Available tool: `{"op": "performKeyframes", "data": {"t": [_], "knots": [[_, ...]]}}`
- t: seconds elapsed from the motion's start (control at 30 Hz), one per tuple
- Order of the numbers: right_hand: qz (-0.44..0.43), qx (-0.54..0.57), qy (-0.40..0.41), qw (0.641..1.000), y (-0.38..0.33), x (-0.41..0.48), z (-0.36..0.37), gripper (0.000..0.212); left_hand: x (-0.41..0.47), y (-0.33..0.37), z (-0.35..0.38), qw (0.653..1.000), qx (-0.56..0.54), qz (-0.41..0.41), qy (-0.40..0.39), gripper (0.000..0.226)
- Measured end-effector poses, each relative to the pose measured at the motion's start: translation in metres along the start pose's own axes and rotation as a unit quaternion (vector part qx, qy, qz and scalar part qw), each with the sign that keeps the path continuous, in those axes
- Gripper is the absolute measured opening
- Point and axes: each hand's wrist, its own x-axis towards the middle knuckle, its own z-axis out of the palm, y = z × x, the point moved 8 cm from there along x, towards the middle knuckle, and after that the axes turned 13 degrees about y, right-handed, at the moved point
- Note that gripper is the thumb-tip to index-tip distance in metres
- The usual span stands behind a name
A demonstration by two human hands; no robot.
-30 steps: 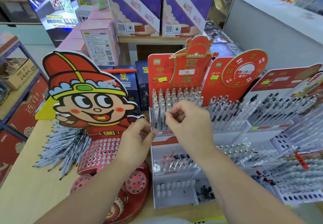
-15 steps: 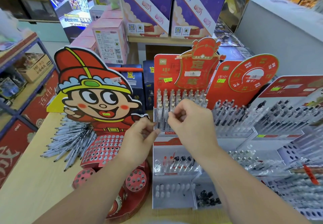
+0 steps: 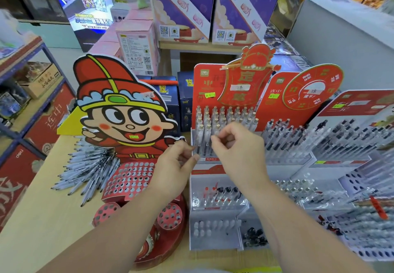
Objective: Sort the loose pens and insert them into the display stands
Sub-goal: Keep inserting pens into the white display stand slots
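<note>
A red display stand (image 3: 204, 89) holds rows of clear pens with gold caps (image 3: 221, 115). My right hand (image 3: 238, 147) hovers at its front row, thumb and forefinger pinched on the top of a clear pen (image 3: 207, 142). My left hand (image 3: 174, 166) is just left of the stand's front edge, fingers curled and thumb out. Whether it holds anything is hidden. A heap of loose white pens (image 3: 85, 170) lies on the wooden table (image 3: 38, 219) to the left. Beside the heap, a red cartoon-figure stand (image 3: 128, 179) has many open holes.
More stands full of clear pens (image 3: 341, 140) crowd the right side. A white tray of pens and refills (image 3: 215, 198) sits below my hands. Round red hole-topped holders (image 3: 170, 215) are under my left forearm. Pink and purple boxes (image 3: 136, 44) rise behind, and a blue shelf (image 3: 32, 93) stands left.
Both hands stay at the front row of the red stand with fingers pinched. My view has tilted up slightly, so the stands sit lower in the picture.
</note>
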Motion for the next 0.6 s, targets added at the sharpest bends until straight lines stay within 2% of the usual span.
{"op": "performKeyframes", "data": {"t": [0.17, 0.27, 0.33, 0.43, 0.6], "knots": [[0.028, -0.018, 0.049, 0.998, -0.002, -0.022, -0.009, 0.016, -0.009, -0.007, -0.01, 0.998, 0.005, 0.026, -0.064, 0.032], [0.058, -0.016, 0.049, 0.997, -0.009, -0.046, -0.003, 0.02, -0.02, -0.018, -0.038, 0.997, -0.006, 0.021, -0.075, 0.029], [0.079, -0.007, 0.038, 0.996, -0.015, -0.064, 0.011, 0.023, -0.024, -0.027, -0.063, 0.997, 0.013, 0.038, -0.061, 0.018], [0.091, 0.011, -0.002, 0.996, -0.029, -0.093, 0.04, 0.023, -0.031, -0.042, -0.101, 0.997, 0.037, 0.049, -0.043, 0.005], [0.047, -0.026, -0.131, 0.99, -0.055, -0.124, 0.095, 0.017, -0.045, -0.087, -0.163, 0.997, 0.065, -0.04, 0.023, 0.002]]}}
